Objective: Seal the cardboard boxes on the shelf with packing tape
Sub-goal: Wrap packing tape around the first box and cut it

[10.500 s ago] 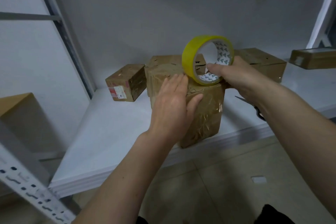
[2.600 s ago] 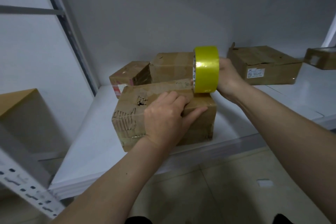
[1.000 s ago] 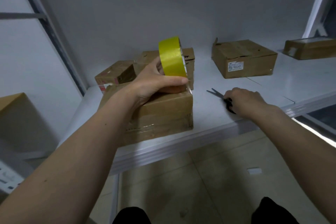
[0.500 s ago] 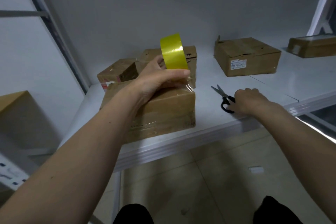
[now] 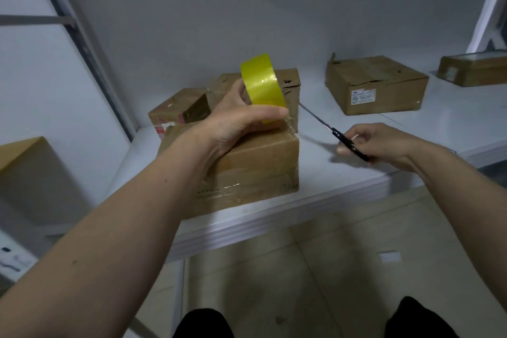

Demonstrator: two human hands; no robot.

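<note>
White shelf (image 5: 428,129): left hand (image 5: 236,121) holds glossy tape roll (image 5: 262,85) (yellow).

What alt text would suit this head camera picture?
A left hand holds a yellow tape roll on a cardboard box at a white shelf, while the right hand holds scissors beside it.
</note>
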